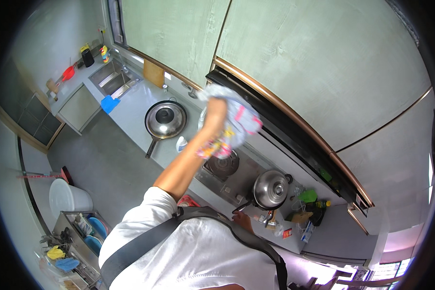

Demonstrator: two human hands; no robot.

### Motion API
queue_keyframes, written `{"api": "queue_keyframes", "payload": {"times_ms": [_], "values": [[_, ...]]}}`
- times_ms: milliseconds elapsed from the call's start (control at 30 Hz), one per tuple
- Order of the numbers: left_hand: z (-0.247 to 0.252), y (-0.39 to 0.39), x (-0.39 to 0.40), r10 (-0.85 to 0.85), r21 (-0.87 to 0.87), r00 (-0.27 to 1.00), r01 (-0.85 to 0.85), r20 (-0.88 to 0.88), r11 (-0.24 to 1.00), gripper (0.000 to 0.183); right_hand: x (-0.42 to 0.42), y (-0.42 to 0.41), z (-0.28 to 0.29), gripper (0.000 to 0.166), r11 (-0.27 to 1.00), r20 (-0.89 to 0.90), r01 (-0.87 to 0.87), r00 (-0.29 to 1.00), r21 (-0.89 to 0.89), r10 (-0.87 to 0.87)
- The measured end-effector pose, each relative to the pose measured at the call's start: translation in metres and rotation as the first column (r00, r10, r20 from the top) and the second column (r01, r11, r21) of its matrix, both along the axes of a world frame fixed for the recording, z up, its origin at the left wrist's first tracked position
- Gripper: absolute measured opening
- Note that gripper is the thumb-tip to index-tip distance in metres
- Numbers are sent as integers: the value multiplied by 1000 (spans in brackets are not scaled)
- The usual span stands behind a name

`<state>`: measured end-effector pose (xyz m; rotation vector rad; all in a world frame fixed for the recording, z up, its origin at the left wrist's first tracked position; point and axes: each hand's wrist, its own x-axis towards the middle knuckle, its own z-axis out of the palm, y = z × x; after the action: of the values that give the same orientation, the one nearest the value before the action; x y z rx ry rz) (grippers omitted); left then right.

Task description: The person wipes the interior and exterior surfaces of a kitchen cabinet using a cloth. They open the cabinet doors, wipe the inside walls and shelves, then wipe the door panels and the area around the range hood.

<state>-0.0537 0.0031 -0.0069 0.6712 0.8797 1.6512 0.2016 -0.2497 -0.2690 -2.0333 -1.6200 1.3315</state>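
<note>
My left hand is raised and grips a crumpled grey cloth with pink and yellow patterns. The blurred cloth overlaps the black range hood in the view; contact cannot be told. My right hand is low by the counter's front edge, close to the handle of a lidded steel pan; its hold is unclear. That pan stands on the right of the gas hob, and the left burner is partly seen below the cloth. A white bottle is left of my left forearm.
A lidded wok is on the counter left of the hob. Beyond lie a blue cloth and a double sink. Green cabinets hang overhead. A brush and red packet lie at right; a white bucket stands behind left.
</note>
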Motion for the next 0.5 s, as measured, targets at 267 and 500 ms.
{"api": "queue_keyframes", "payload": {"times_ms": [267, 500], "values": [[-47, 47, 26, 577, 103, 800, -568, -162, 817, 33, 10, -20, -14, 33, 999, 17, 41, 999, -22, -41], [-77, -15, 181, -352, -64, 839, 359, -416, 931, 33, 28, -1, -62, 31, 976, 80, -207, 976, 66, 201]]}}
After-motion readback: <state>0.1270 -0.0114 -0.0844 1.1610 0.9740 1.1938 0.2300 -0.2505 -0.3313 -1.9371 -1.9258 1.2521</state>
